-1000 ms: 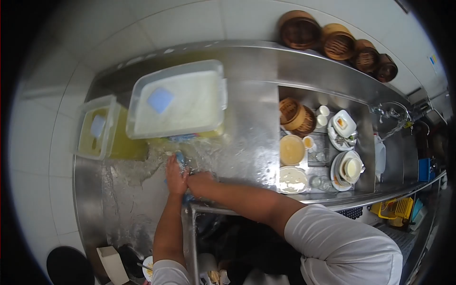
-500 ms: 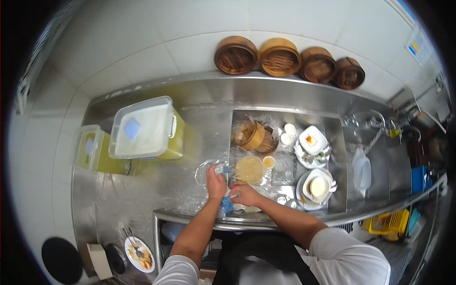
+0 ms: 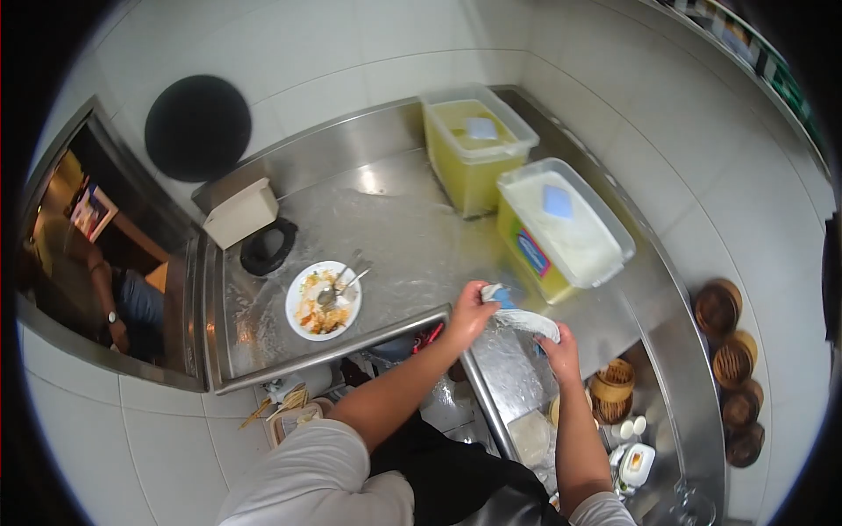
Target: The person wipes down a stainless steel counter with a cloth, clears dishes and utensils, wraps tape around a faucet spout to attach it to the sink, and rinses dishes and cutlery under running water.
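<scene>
A wet-looking white and blue cloth (image 3: 526,323) stretches between my two hands above the steel counter. My left hand (image 3: 474,314) grips its left end, where a blue patch shows. Its other end is pinched in my right hand (image 3: 563,351), fingers closed. To the left of my hands, a white plate (image 3: 298,323) holds leftover food, with a spoon (image 3: 326,296) and another utensil lying on it. Behind the cloth stands a lidded container (image 3: 574,232) with yellow-green sides and a blue square on its lid.
A second yellow-green container (image 3: 478,167) stands farther back. A beige box (image 3: 241,213) and a black ring-shaped thing (image 3: 268,245) lie left. Bamboo steamers (image 3: 735,361) line the right ledge; another steamer (image 3: 612,390) and dishes sit below. Through the left opening, a person's arm (image 3: 107,298) shows.
The view has swung left, bringing the food plate and wall opening closer in. My hands have moved up and apart, spreading the cloth that was bunched low over the counter.
</scene>
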Demonstrator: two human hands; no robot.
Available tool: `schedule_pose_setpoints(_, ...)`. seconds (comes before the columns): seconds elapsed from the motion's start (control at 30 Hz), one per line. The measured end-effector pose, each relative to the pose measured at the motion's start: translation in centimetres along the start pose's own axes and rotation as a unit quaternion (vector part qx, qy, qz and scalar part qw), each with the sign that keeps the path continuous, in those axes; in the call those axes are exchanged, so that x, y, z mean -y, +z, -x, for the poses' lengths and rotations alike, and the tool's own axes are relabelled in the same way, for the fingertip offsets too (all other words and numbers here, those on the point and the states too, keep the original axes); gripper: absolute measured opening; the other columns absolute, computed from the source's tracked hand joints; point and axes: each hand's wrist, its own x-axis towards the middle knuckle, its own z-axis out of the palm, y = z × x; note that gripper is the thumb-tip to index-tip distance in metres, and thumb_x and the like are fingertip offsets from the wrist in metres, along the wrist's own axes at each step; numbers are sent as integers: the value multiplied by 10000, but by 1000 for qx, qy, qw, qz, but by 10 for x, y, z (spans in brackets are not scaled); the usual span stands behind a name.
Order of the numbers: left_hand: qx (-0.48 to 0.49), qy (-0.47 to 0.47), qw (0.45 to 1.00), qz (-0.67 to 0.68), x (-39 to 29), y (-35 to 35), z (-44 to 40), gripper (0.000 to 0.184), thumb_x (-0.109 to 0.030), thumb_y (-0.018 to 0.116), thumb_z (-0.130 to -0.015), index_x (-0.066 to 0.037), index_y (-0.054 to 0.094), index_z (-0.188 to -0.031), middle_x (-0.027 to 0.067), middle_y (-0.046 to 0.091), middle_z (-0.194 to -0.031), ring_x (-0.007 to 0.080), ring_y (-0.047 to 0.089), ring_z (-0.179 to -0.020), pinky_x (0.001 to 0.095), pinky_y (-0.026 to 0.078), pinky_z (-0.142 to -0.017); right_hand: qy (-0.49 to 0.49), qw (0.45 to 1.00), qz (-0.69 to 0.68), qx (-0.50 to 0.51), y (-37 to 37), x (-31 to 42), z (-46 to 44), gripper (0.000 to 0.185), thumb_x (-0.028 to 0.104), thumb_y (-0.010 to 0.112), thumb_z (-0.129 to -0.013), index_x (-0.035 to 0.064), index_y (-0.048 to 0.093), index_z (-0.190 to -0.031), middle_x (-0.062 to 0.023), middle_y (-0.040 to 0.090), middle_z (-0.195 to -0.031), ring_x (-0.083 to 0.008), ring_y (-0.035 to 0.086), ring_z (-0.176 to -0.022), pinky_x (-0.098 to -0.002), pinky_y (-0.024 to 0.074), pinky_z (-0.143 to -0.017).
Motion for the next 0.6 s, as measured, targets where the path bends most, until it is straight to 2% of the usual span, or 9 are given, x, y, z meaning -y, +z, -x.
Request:
schedule_pose_setpoints(0.1, 56, -42, 996, -59, -64, -122, 5, 317, -12, 738, -950, -20, 577, -1223, 64, 650, -1133, 148, 631, -1055, 333, 538, -923, -2, 997, -65, 43, 86, 50, -44, 323, 25, 759, -885, 14, 673, -1196, -28, 736, -1033, -119, 674, -897, -276, 544, -793)
schedule_pose_setpoints(0.17, 4, 28, 979, -200, -69, -222, 18, 289, -66, 727, -972, -47, 611, -1236, 73, 673, -1154, 166, 651, -1066, 350, 545, -928, -30, 997, -22, 69, 137, 69, -65, 317, 29, 766, -880, 20, 678, -1185, -22, 736, -1035, -113, 671, -898, -271, 541, -792)
schedule_pose_setpoints(0.27, -241, 22, 859, -451, -117, -343, 60, 322, -83, 722, -912, -32, 666, -1226, 147, 683, -1174, 291, 674, -1069, 387, 538, -959, -11, 994, 15, 104, 191, 87, -87, 294, -4, 710, -846, 30, 687, -1137, -62, 742, -1078, -160, 690, -947, -309, 547, -870)
schedule_pose_setpoints(0.33, -364, 16, 690, -625, -126, -419, 84, 351, -153, 755, -890, 25, 669, -1180, 192, 693, -1152, 328, 676, -1065, 413, 536, -958, -142, 969, -165, 120, 207, 73, -105, 334, -25, 610, -782, 27, 679, -1104, -131, 739, -1136, -263, 703, -1050, -392, 537, -974)
schedule_pose_setpoints(0.37, -398, -41, 677, -618, -127, -443, 89, 379, -196, 765, -890, 45, 663, -1165, 214, 696, -1129, 351, 674, -1063, 426, 529, -957, -23, 949, -276, 149, 206, 78, -104, 425, 10, 541, -718, 24, 652, -1128, -206, 722, -1172, -380, 686, -1140, -487, 514, -1052)
schedule_pose_setpoints(0.4, -428, -98, 662, -608, -123, -460, 93, 415, -238, 775, -890, 65, 658, -1149, 237, 698, -1106, 374, 672, -1060, 440, 522, -955, -20, 951, -276, 136, 202, 76, -103, 425, 10, 541, -718, 24, 652, -1128, -206, 722, -1172, -380, 686, -1140, -487, 514, -1052)
schedule_pose_setpoints(0.43, -416, -98, 667, -610, -114, -474, 91, 415, -238, 775, -890, 65, 658, -1149, 237, 698, -1106, 374, 672, -1060, 440, 522, -955, 16, 931, -336, 138, 196, 73, -103, 440, 35, 538, -722, 22, 635, -1151, -219, 719, -1160, -403, 683, -1139, -509, 514, -1055)
schedule_pose_setpoints(0.5, -410, -218, 779, -421, -98, -494, 81, 417, -292, 762, -919, 60, 664, -1120, 263, 702, -1053, 393, 670, -1058, 464, 515, -935, 56, 903, -413, 108, 177, 61, -103, 463, 86, 527, -725, 16, 592, -1179, -255, 707, -1124, -453, 677, -1110, -558, 518, -1052)
schedule_pose_setpoints(0.6, -409, -184, 757, -475, -90, -485, 73, 420, -295, 726, -965, 69, 623, -1149, 273, 672, -1101, 372, 667, -1044, 455, 519, -904, 66, 890, -452, 18, 136, 46, -84, 438, 86, 527, -720, 10, 590, -1146, -252, 703, -1101, -456, 675, -1095, -559, 524, -1040)
